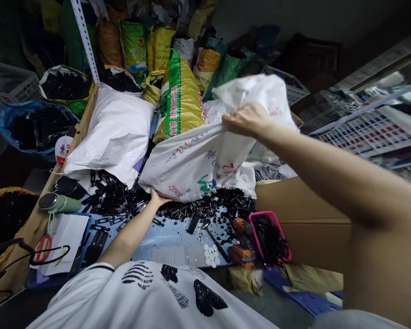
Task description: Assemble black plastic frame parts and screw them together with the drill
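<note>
R hand [247, 119] clenched, pinching upper edge of printed white sack [187, 164]; sack btwn it & L hand [160, 198], which is at lower edge, fingers hidden, can't tell if spread. Blk parts [118, 198] just L of L hand.

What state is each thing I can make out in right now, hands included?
Right hand: closed on the printed white sack
Left hand: touching the sack's lower edge, fingers partly hidden
Printed white sack: stretched between both hands, contents hidden
Black parts: loose, scattered on the table
Blue bag: open, holding black pieces
Pink basket: open, loaded
Green bottle: capped
Hammer: lying unheld
</note>
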Available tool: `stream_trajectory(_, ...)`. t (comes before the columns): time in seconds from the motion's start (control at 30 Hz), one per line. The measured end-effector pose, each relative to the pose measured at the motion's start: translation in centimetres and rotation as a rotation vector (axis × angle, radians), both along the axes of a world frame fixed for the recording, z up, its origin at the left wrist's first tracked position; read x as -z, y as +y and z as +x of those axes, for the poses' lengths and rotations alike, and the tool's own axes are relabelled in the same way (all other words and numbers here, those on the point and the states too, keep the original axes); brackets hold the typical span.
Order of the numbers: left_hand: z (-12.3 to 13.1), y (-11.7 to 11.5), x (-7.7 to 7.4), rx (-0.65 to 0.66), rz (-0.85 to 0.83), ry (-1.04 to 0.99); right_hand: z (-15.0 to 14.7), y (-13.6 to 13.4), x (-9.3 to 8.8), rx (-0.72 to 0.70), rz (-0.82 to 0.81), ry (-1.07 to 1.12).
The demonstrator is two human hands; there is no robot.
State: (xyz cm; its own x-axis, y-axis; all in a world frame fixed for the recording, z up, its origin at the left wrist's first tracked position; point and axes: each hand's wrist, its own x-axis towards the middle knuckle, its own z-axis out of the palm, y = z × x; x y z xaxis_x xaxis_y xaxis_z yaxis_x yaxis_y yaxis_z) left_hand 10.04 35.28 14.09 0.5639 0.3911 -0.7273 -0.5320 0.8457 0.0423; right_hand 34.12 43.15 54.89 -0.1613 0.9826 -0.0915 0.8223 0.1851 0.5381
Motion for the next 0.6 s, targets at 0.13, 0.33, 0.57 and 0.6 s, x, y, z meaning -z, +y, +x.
stream_trajectory(0.13,0.9,2.3,-1.2,-0.058,0.075,0.026,-3.3,2.1,-4.6,-0.229,0.052,-0.211)
stream_trajectory(0.33,3.0,6.7,-3.8,-0.081,0.196,0.036,-1.5,3.3,-9.9,-0.245,0.088,-0.346)
stream_trajectory(0.57,3.6,11.1,-4.0,-0.043,0.284,-0.052,-0.4,3.8,-10.5,-0.152,0.226,-0.104)
stream_trajectory(0.6,3.5,11.2,-3.8,-0.034,0.274,-0.036,-1.4,3.1,-10.3,-0.151,0.239,-0.074)
